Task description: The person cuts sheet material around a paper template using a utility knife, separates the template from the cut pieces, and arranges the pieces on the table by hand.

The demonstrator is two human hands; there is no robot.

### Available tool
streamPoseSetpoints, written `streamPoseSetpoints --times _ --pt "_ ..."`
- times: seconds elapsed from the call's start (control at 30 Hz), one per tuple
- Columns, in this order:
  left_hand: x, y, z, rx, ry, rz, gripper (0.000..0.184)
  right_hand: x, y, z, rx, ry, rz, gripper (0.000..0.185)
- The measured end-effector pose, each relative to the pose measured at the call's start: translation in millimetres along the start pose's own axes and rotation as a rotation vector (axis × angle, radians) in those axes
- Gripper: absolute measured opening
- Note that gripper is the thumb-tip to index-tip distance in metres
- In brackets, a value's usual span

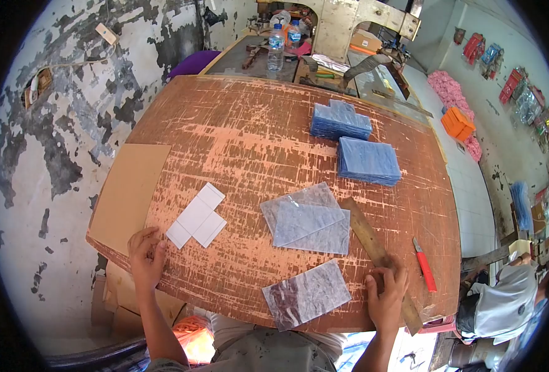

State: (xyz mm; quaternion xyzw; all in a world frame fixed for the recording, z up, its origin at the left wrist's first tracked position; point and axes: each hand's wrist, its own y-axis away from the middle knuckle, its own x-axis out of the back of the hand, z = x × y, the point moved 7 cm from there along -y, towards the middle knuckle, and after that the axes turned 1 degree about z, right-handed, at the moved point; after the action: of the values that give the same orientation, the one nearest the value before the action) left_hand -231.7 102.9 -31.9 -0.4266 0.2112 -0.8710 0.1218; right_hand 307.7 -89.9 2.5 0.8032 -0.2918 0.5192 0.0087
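My left hand rests at the table's left front edge, thumb apart from loosely bent fingers, holding nothing. Beside it lie a brown cardboard sheet and a white T-shaped template with drawn lines. My right hand has its fingers curled over a long, worn brown ruler, covering part of it. Left of the ruler, clear plastic sheets overlap in a loose pile. A rectangular plastic piece lies nearer me. To the right is a red-handled cutter knife with its blade out.
Two stacks of bluish plastic pieces, a notched stack and a rectangular stack, sit at the back right of the scratched table. Beyond are water bottles and a machine. Another person is at the far right.
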Motion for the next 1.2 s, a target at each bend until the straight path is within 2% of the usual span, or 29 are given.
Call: streamPoseSetpoints --times 0.13,1.2 --pt "-0.1 0.4 -0.8 0.002 -0.004 0.001 0.014 3.2 -1.2 -3.4 -0.003 0.023 0.012 0.021" --pt "-0.9 -0.6 0.8 -0.011 -0.010 0.003 0.013 -3.6 -2.8 2.1 -0.019 0.008 -0.034 0.024"
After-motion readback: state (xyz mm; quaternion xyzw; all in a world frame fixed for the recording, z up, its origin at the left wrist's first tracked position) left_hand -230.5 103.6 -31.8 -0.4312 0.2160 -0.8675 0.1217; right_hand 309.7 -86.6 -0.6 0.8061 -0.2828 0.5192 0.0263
